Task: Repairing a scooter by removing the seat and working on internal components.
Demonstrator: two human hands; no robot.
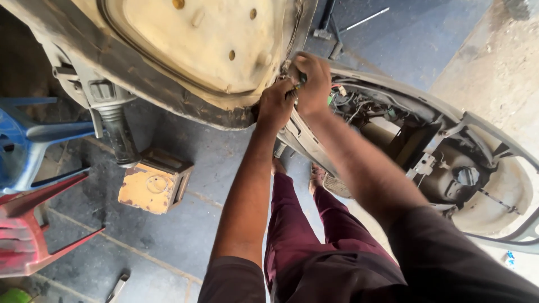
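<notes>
Both hands work close together at the seam between the cream panel (196,45) and the grey front shell (393,112) of a scooter. Left hand (276,105) is closed in a fist, knuckles up, pressed against the panel's lower dirty edge. Right hand (310,81) sits just above and beside it, fingers curled tight round a small green-handled tool (300,80), prob. a screwdriver, though only a sliver of handle shows. The tool points in toward the seam, between the two hands; its tip is hidden.

Just right of the hands, inside the open shell, a tangle of wires (351,101) is visible, w/ a round lamp cavity (466,177) further right.

Handlebar grip (119,134) hangs down at left, below the panel. Under it on the floor (185,224) stands a yellow box (152,182). Blue chair (28,140) and red chair (28,235) are at far left, well apart from the hands. A metal tool (118,287) lies on the floor near the bottom edge. The person's maroon trousers (303,235) fill the lower centre.
</notes>
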